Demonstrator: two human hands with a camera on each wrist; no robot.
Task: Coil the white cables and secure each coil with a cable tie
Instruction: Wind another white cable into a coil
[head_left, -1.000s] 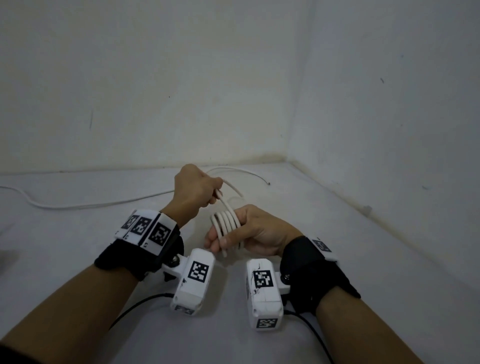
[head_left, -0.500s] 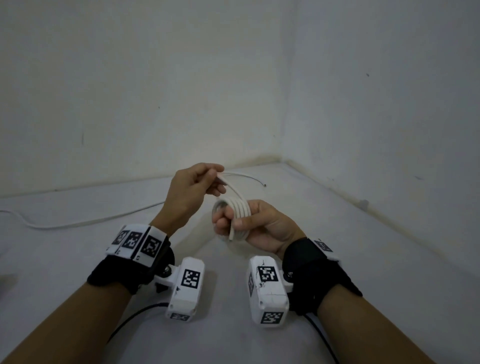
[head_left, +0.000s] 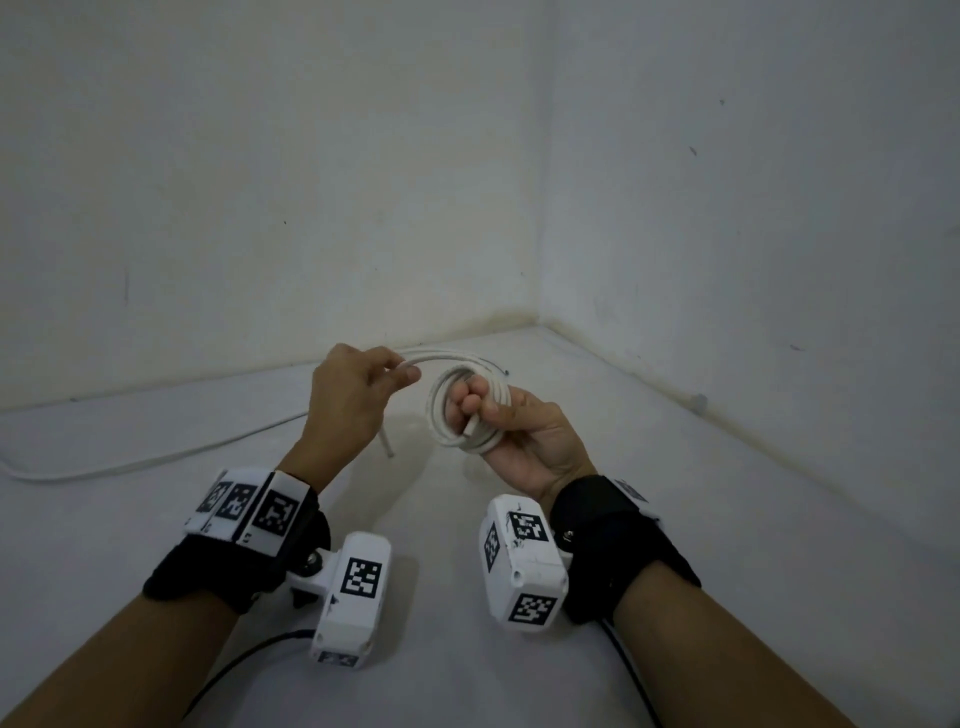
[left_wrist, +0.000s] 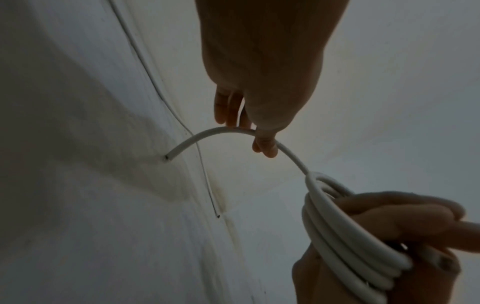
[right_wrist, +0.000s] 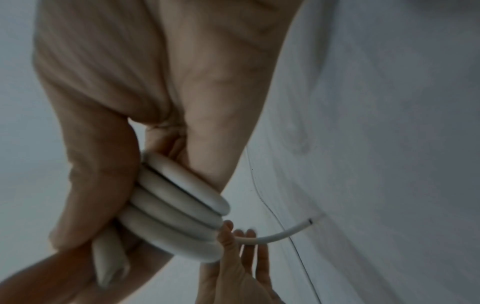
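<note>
- Right hand (head_left: 511, 423) at about 1 o'clock from the middle of the head view, raised off the white floor (head_left: 675, 519), palm turned up.
- Fingers and thumb curled tight round a coil of white cable (head_left: 457, 415); four or five turns stacked side by side, seen close in the right wrist view (right_wrist: 176, 205).
- One cut cable end (head_left: 470, 427) poking out between thumb and fingers of that grip.
- Left hand (head_left: 358, 395) at 11 o'clock from the coil, just beside it, back of hand toward the head camera.
- Thumb and fingertips (left_wrist: 265, 144) pinched on the loose tail of the cable (left_wrist: 215, 131), other fingers loosely curled behind.
- Tail arching from the top of the coil across to the left hand, then bending down past it; free cut end (left_wrist: 167, 157) hanging in the air below that hand, apart from the floor.
- Second, thinner white cable (head_left: 156, 457) lying uncoiled on the floor, running from 9 o'clock along the foot of the wall behind both hands, its dark tip (head_left: 506, 372) just past the coil at 12 o'clock.
- White wrist camera units with black square markers (head_left: 358, 587) strapped under both forearms on black bands.
- Bare white walls (head_left: 311, 182) meeting in a corner at 1 o'clock.
</note>
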